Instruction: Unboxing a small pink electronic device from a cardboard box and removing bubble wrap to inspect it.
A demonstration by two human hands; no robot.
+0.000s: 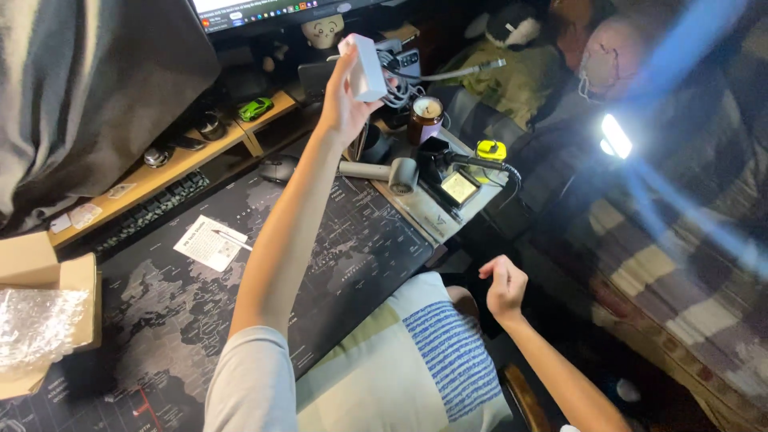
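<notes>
Above the desk's far edge: the left hand (346, 96) is raised at arm's length, fingers clamped around a small white box (368, 68), likely a power adapter, held in the air in front of a tangle of grey cables (398, 86).
Right hand: the right hand (504, 286) hangs off the desk's right side, fingers curled loosely together, holding nothing.
Drop risk: the grip looks to sit on 1 end of the box only; a slip could send it down onto the candle jar (425, 118) or the grey hair dryer (382, 171) just below.
Snag risk: the cables lie close behind the box; a pull could drag them and tip the yellow-topped gadget (490, 150) nearby.
Glare: a bright lamp (614, 136) flares blue across the right side and may hide small parts.
Surface: a dark world-map desk mat (160, 312) carries a paper leaflet (210, 242); a cardboard box with bubble wrap (44, 320) sits at the left edge.
Room: dim; a wooden shelf (200, 148) holds a green toy car (255, 108) under a monitor (264, 10); a plaid blanket (680, 264) lies to the right.
</notes>
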